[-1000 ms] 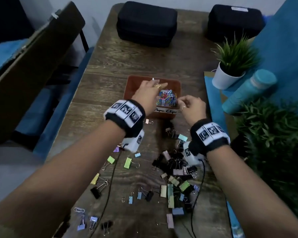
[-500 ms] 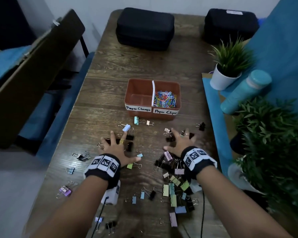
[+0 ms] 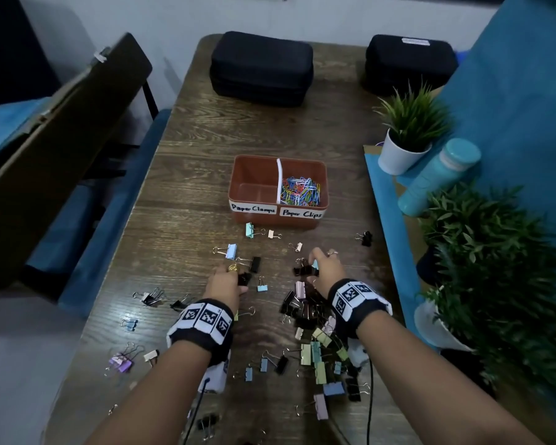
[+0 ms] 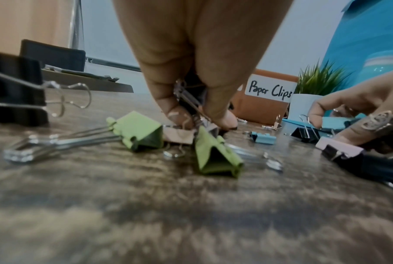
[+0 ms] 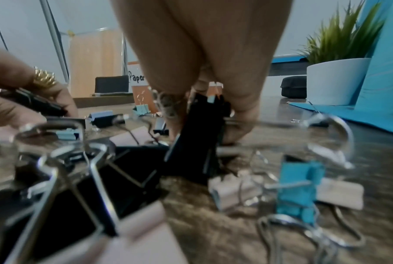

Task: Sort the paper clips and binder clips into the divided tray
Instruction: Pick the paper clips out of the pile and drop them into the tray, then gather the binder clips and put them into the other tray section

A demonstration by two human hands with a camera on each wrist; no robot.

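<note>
On a dark, heavily grained wooden table [image 3: 187,187], binder clips lie scattered from the near left edge to a dense heap at near right: folded sheet-metal bodies in black, lilac, green, blue and pink, each with looped wire handles. At far left, a lilac pair [image 3: 120,361] sits close to the table's edge.

The left hand [image 3: 223,281], a gold ring on one finger, is down among the clips with fingers curled; the left wrist view shows thumb and finger pinching a black binder clip [image 4: 191,101] by its wire handles, just above two green binder clips [image 4: 213,153] lying on the wood.

Beyond, at the table's middle, stands the rectangular, reddish-brown plastic divided tray [image 3: 254,168], split by a white divider. Its left compartment, labelled "Paper Clamps", holds nothing visible; the right one, labelled "Paper Clips", holds a tangle of coloured wire paper clips [image 3: 300,191].

The right hand [image 3: 326,268] grips a cluster of black binder clips [image 5: 202,128] at the far end of the heap, fingers clenched round them, a small pale-blue clip among them.

At right stand a white potted plant [image 3: 405,139] and a teal cylindrical bottle [image 3: 437,178]; two black zipped cases rest at the far end.

Half a second earlier both hands lay spread, fingers splayed over the clips; a second ago they were up at the tray.
</note>
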